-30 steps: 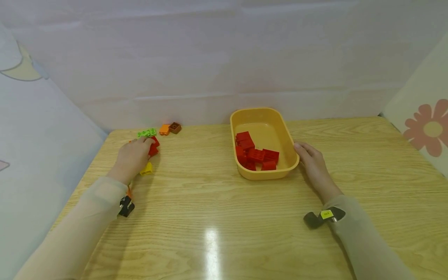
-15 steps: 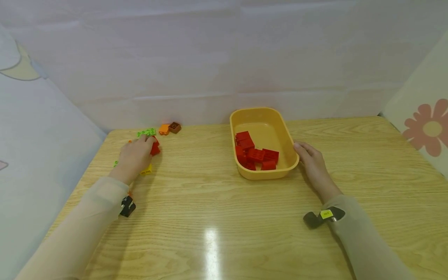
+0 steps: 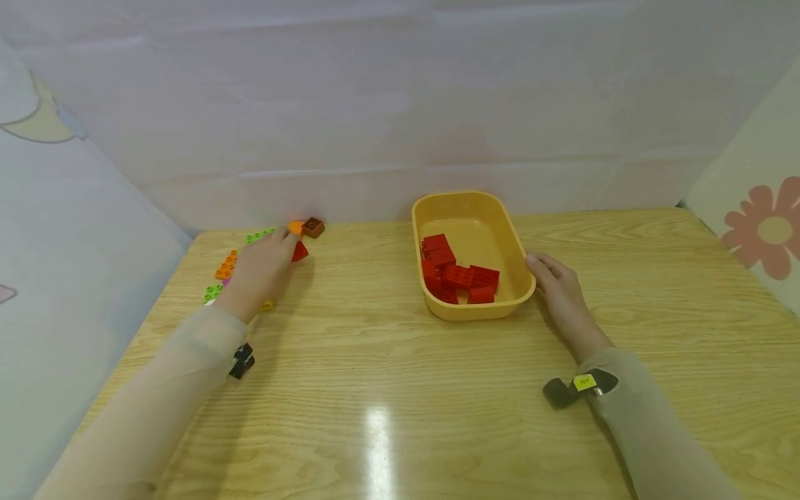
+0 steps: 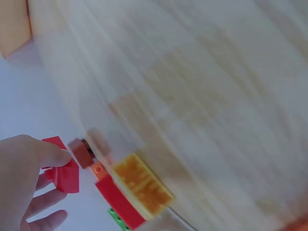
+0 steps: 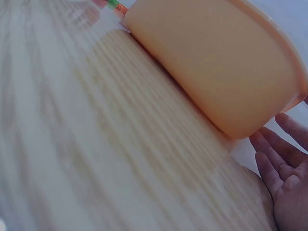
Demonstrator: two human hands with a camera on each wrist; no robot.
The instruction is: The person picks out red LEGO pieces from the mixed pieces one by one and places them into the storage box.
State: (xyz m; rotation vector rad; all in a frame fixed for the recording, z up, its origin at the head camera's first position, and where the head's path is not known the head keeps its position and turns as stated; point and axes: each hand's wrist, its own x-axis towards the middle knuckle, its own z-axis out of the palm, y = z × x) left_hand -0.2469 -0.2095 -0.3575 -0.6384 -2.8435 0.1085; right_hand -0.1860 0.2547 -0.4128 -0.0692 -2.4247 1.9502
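Observation:
My left hand [image 3: 262,267] is at the far left of the table and pinches a red toy brick [image 4: 67,171] between thumb and fingers. In the left wrist view another red brick [image 4: 118,202], a yellow brick [image 4: 144,185] and a brown brick [image 4: 82,153] are beyond that hand. My right hand [image 3: 562,298] is at the right side of a yellow tub [image 3: 471,314]. Its relaxed fingers [image 5: 272,144] touch the tub's outer wall, the thumb near the rim. Several red bricks [image 3: 459,278] lie inside the tub at its near left.
Around the left hand are orange bricks [image 3: 226,265], light green bricks [image 3: 213,292] and a yellow brick [image 3: 267,305], partly covered by the hand. A brown brick [image 3: 313,227] is near the back edge. A pale wall covering [image 3: 375,104] rises behind the wooden table [image 3: 350,361].
My left hand has moved away and to the right with the red brick, uncovering orange and green bricks. My right hand and the tub have stayed in place.

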